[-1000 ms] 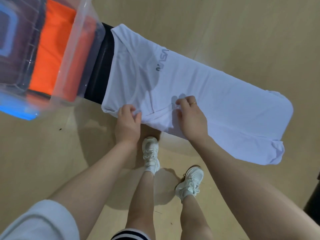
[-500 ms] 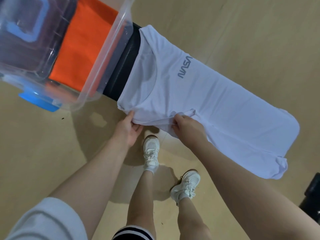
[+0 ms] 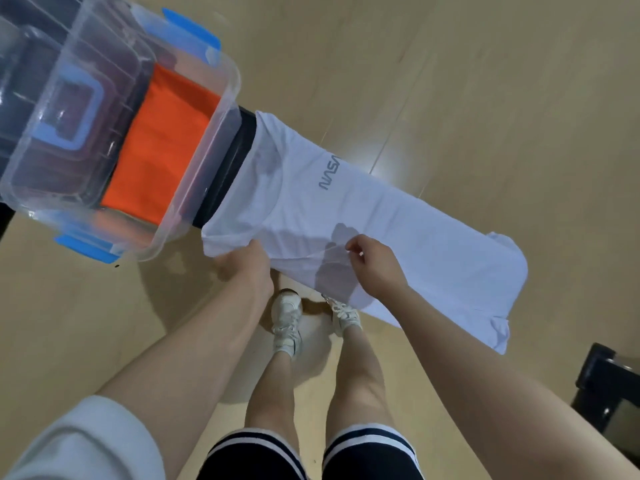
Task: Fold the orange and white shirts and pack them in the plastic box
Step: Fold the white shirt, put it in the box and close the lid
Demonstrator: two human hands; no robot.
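The white shirt lies folded into a long strip on a narrow black surface, its long axis running from the collar end beside the plastic box away to the lower right, where the hem droops off the end. The left hand grips the near edge close to the collar; the right hand pinches a raised fold farther along, though what the fingers catch is blurred. The orange shirt lies folded inside the box. White sneakers stand below on the wooden floor.
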